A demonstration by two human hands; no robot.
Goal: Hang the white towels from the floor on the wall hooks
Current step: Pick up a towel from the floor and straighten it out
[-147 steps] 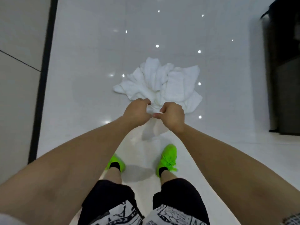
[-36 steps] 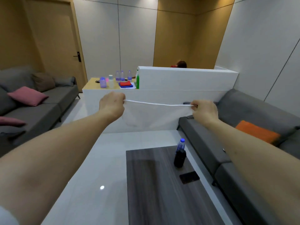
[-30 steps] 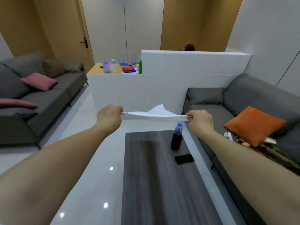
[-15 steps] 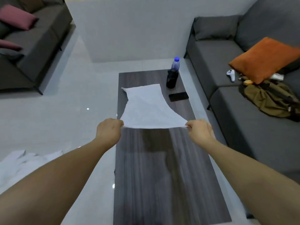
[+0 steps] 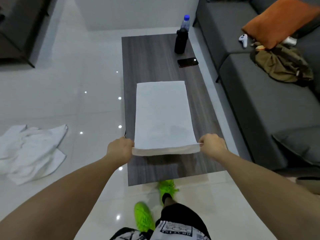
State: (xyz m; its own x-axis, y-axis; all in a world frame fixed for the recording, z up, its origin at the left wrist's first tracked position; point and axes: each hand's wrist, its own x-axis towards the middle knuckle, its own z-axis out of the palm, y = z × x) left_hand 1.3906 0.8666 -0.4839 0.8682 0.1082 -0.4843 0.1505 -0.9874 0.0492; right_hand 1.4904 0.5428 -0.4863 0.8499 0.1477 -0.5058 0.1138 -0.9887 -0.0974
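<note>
Towel [image 5: 162,115] flat on dark table [image 5: 149,54] (glossy floor [image 5: 78,84]).

The white towel [image 5: 162,115], airborne a moment ago, now lies flat on the table [image 5: 204,101].

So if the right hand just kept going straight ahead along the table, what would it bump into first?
Probably the black phone, lying ahead of the right hand on the wooden table. The dark bottle stands beyond it. Depth is hard to judge, so the hand might pass over the phone.
</note>
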